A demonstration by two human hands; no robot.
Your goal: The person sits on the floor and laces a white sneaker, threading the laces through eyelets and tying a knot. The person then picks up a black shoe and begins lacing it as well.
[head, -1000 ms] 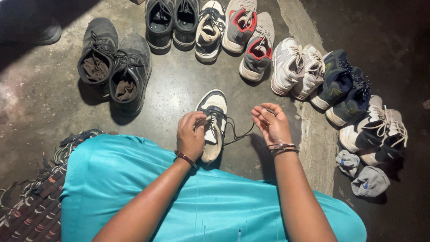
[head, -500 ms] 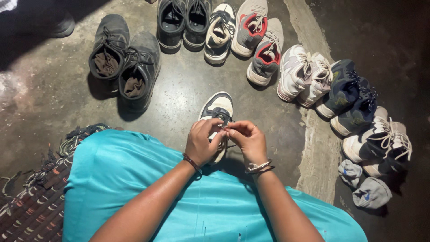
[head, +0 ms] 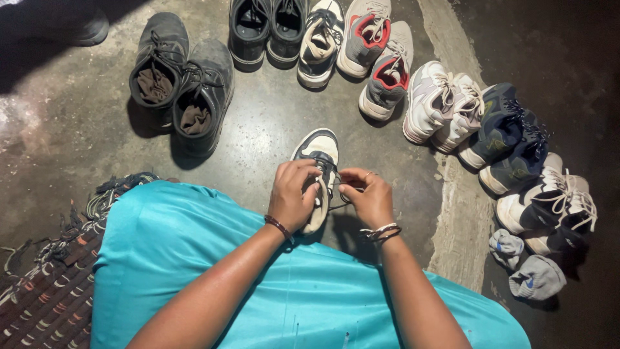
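From the head view, I am looking straight down at a black-and-white sneaker [head: 321,152] lying on the concrete floor [head: 271,129] right in front of the teal skirt [head: 213,258]. Its long axis is running from 12 o'clock at the toe to 6 o'clock at the heel, so the toe is pointing away from me and the lace zone is sitting directly between the two hands.

My left hand [head: 294,194] is resting on the sneaker's left flank, fingers curled together and pinching at the dark lace [head: 332,174] near the tongue. My right hand [head: 368,197] is sitting at 3 o'clock from the shoe, just beside it, fingers closed together on the other end of that lace; a thin strand is trailing out below it. Both hands are nearly touching each other over the shoe's middle. The left one is lying closer to the shoe body; the right is only holding lace.

Around the sneaker, other shoes are fanning out: a grey pair [head: 181,84] at 10 o'clock, a red-lined pair [head: 378,58] at 1 o'clock, a white pair [head: 442,103] at 2 o'clock, all well apart from the hands.
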